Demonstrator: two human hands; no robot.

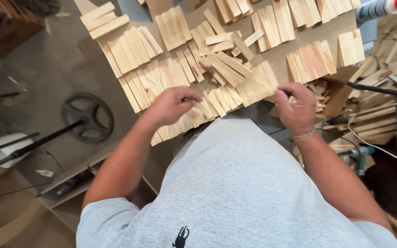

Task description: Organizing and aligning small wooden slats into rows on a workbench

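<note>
Wooden slats [194,87] beneath curled left hand [174,104]

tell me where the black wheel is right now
In the head view the black wheel lies on the floor at left, beside the table edge, left of the left hand.

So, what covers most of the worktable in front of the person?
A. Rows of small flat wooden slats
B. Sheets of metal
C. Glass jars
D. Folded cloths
A: pale wooden slats lie side by side in rows across the brown worktable, and both the left hand and the right hand hover over them.
</note>
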